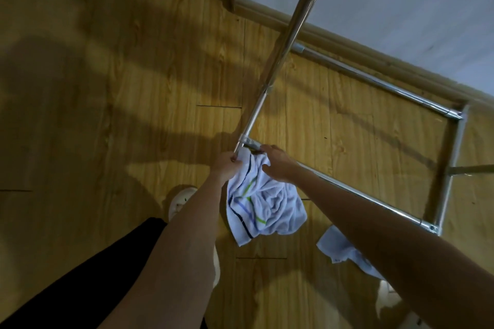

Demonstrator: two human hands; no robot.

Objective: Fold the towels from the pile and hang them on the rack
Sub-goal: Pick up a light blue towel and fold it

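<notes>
A white towel (pixel 263 205) with dark blue, blue and green stripes hangs crumpled below my hands, beside the corner of a chrome rack (pixel 374 196). My left hand (pixel 227 165) grips the towel's upper edge close to the rack's corner joint. My right hand (pixel 278 164) rests on top of the towel with fingers bent over its upper edge by the low rail. A second pale towel (pixel 344 251) lies on the floor under my right forearm, partly hidden.
The rack's tall upright pole (pixel 291 27) slants up towards the top of the view; its base rails (pixel 451 160) form a rectangle on the wooden floor (pixel 120 88). A white wall and skirting board (pixel 374 45) run behind. My light shoes (pixel 180 201) stand near the towel.
</notes>
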